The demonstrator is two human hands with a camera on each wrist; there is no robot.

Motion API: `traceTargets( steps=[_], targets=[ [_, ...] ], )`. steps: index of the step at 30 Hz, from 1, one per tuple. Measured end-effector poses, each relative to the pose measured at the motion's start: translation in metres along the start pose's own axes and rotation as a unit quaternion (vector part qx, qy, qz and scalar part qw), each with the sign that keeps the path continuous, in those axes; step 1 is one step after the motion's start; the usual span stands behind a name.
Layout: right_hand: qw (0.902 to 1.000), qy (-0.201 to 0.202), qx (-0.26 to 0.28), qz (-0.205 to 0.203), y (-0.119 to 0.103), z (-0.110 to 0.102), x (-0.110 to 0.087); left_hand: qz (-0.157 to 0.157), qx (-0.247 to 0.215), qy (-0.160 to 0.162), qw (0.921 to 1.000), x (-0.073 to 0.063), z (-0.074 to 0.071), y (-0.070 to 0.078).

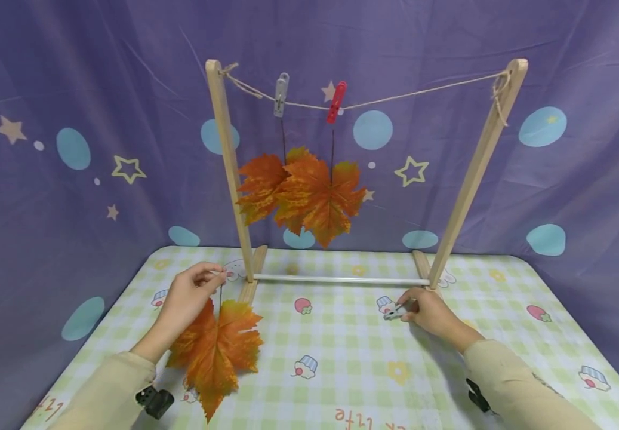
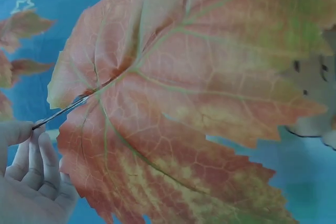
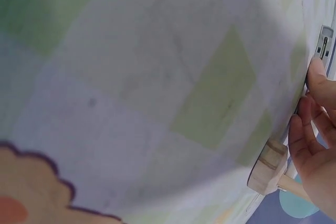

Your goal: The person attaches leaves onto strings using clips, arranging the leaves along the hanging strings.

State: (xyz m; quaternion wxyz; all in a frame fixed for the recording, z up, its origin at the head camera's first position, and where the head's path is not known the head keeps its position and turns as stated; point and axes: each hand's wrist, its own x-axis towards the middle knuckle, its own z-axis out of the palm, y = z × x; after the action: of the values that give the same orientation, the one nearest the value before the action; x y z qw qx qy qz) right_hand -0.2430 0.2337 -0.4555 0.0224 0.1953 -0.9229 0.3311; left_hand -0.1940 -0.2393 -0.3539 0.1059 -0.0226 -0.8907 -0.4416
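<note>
My left hand (image 1: pixel 193 292) pinches the dark stem of an orange artificial maple leaf (image 1: pixel 218 352), which hangs below the fingers. In the left wrist view the leaf (image 2: pixel 157 103) fills most of the picture, its stem between thumb and fingertips. Low over the table at the right, my right hand (image 1: pixel 428 309) holds a grey clothespin (image 1: pixel 395 312) between thumb and fingers. The clothespin (image 3: pixel 325 40) shows at the edge of the right wrist view. Two more leaves hang from a twine line (image 1: pixel 422 92), one by a grey clothespin (image 1: pixel 281 95), the other by a red clothespin (image 1: pixel 336 103).
The twine runs between two wooden posts (image 1: pixel 470 173) joined low down by a white rod (image 1: pixel 341 279). A checked tablecloth (image 1: pixel 352 340) covers the table. Behind the frame hangs a purple curtain (image 1: pixel 309 36) with stars and blue ovals.
</note>
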Motion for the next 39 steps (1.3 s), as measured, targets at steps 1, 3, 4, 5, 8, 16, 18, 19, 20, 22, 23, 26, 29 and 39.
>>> traceTargets(
  steps=[1, 3, 4, 5, 8, 16, 18, 19, 20, 22, 23, 26, 29, 39],
  targets=[
    [1.0, 0.0, 0.001, 0.0, 0.0, 0.0, 0.0, 0.006, -0.004, 0.002, 1.0, 0.0, 0.0, 0.002],
    [1.0, 0.001, 0.0, -0.001, 0.0, 0.001, 0.0, 0.018, -0.011, 0.006, 0.9998, 0.0, 0.001, 0.008],
    [1.0, 0.002, 0.0, -0.002, 0.0, 0.001, 0.0, 0.023, -0.012, 0.007, 0.9996, 0.0, 0.001, 0.011],
    [1.0, 0.002, 0.0, -0.002, 0.001, 0.001, 0.0, 0.03, -0.013, 0.009, 0.9994, 0.0, 0.001, 0.014],
    [1.0, 0.002, 0.001, 0.003, 0.0, 0.001, 0.0, 0.053, -0.014, 0.014, 0.9984, 0.0, 0.003, 0.025],
    [0.9996, -0.004, 0.012, 0.027, -0.003, 0.001, -0.001, 0.113, -0.027, 0.029, 0.9928, 0.005, 0.015, 0.046],
    [0.9996, -0.007, 0.011, 0.025, -0.003, 0.001, -0.002, 0.133, -0.033, 0.038, 0.9899, 0.006, 0.018, 0.05],
    [0.9996, -0.008, 0.01, 0.025, -0.003, 0.001, -0.002, 0.143, -0.034, 0.043, 0.9882, 0.007, 0.02, 0.052],
    [0.9995, -0.008, 0.011, 0.027, -0.004, 0.001, -0.002, 0.151, -0.035, 0.046, 0.9868, 0.007, 0.022, 0.055],
    [0.9996, -0.009, 0.01, 0.026, -0.004, 0.0, -0.002, 0.165, -0.034, 0.051, 0.9845, 0.009, 0.024, 0.06],
    [0.9996, -0.009, 0.009, 0.024, -0.004, 0.0, -0.001, 0.169, -0.036, 0.051, 0.9837, 0.01, 0.025, 0.063],
    [0.9996, -0.007, 0.01, 0.027, -0.005, 0.0, -0.001, 0.174, -0.042, 0.048, 0.9827, 0.012, 0.028, 0.072],
    [0.9997, -0.006, 0.011, 0.023, -0.004, 0.0, -0.001, 0.178, -0.049, 0.045, 0.9818, 0.014, 0.032, 0.082],
    [0.9996, -0.01, 0.012, 0.025, -0.005, 0.001, 0.0, 0.205, -0.078, 0.046, 0.9745, 0.019, 0.056, 0.109]
  ],
)
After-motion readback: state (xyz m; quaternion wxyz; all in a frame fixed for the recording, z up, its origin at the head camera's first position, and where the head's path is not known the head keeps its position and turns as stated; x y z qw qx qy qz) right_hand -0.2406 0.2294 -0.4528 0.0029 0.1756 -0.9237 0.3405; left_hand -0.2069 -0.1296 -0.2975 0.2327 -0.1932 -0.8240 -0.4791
